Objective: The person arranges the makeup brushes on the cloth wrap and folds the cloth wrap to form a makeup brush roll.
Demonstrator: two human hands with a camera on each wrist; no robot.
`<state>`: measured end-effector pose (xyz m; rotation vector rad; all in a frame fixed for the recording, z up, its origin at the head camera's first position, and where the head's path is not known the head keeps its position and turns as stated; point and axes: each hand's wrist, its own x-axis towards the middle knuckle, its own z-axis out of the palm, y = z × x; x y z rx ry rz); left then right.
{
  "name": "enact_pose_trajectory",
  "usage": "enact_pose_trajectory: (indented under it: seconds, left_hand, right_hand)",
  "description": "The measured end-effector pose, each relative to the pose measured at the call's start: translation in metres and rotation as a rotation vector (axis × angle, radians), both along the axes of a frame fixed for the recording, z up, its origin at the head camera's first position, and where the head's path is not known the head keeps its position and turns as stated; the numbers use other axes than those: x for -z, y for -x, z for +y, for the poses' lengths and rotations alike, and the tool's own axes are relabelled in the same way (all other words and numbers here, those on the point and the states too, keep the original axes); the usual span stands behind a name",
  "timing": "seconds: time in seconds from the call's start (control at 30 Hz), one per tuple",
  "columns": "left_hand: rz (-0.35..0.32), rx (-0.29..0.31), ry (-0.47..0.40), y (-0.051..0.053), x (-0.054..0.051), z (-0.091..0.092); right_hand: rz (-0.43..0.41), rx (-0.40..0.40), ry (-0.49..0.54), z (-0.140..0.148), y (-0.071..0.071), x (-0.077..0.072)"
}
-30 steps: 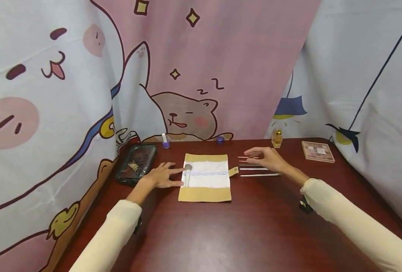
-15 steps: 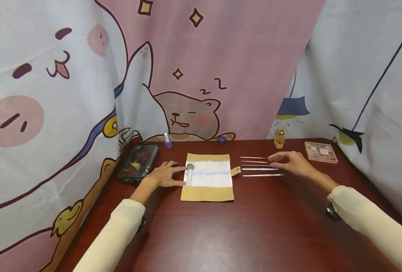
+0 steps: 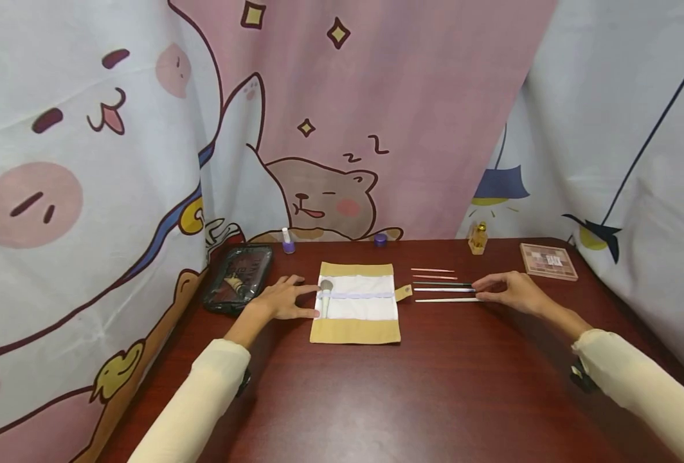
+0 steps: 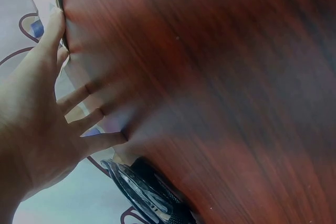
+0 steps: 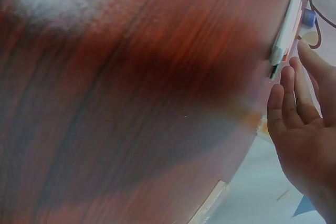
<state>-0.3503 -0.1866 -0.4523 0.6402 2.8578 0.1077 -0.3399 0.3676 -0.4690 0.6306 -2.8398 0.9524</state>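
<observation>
A tan-and-white cloth brush roll (image 3: 356, 332) lies unfolded on the table. One thick makeup brush (image 3: 326, 289) sits at its left end. My left hand (image 3: 281, 299) rests at the roll's left edge, thumb and index finger spread beside that brush; its fingers look extended in the left wrist view. Right of the roll, several slim brushes lie in a row: a white brush (image 3: 443, 300), a pale lilac one (image 3: 443, 290), a dark one (image 3: 440, 283) and pink ones (image 3: 434, 277). My right hand (image 3: 518, 294) is at their right ends, thumb and index finger apart, fingers fairly straight.
A black clear-topped pouch (image 3: 239, 276) lies at the left. Along the back stand a purple nail polish bottle (image 3: 288, 244), a small purple jar (image 3: 380, 240) and a gold perfume bottle (image 3: 477, 239). An eyeshadow palette (image 3: 548, 262) lies at the back right. Printed curtains (image 3: 423, 116) surround the table.
My right hand has moved right and down, from over the middle of the slim brushes to their right ends. My left hand stays at the roll's edge. The head view has shifted slightly.
</observation>
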Motion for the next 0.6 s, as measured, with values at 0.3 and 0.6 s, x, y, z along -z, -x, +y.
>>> enact_pose_trajectory:
  seconds: [0.3, 0.6]
  left_hand:
    - [0.0, -0.003, 0.01, 0.0, 0.002, -0.001]
    - [-0.003, -0.001, 0.009, 0.0, 0.001, 0.0]
  right_hand:
    - [0.026, -0.013, -0.086, 0.001, 0.001, 0.009]
    - [0.043, -0.028, -0.082, -0.001, 0.001, 0.015]
